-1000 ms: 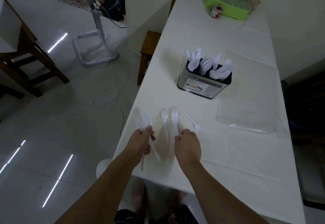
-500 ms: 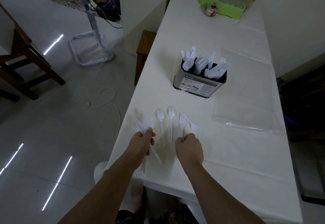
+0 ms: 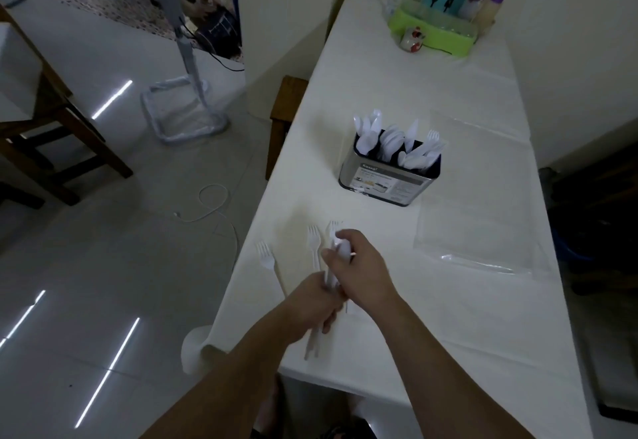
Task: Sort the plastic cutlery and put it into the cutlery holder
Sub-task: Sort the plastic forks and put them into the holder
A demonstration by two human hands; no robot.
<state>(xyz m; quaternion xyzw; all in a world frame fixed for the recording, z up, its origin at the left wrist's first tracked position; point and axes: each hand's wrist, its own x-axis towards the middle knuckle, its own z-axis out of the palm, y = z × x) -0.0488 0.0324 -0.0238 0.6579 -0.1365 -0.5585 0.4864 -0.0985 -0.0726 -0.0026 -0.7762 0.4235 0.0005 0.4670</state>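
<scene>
Head view, left hand (image 3: 312, 304) and right hand (image 3: 362, 271) both closed on white forks (image 3: 333, 259), one fork (image 3: 267, 259) lying apart on table (image 3: 431, 318), cutlery holder (image 3: 390, 178) beyond

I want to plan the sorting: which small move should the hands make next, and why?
Probably the left hand should pick up the lone white plastic fork at the white-clothed table edge. Both hands already grip a bundle of white forks, so it completes the bundle before going to the metal cutlery holder.

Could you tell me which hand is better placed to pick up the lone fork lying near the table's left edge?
Left. The left hand is next to the lone fork, while the right hand would have to cross over it.
</scene>
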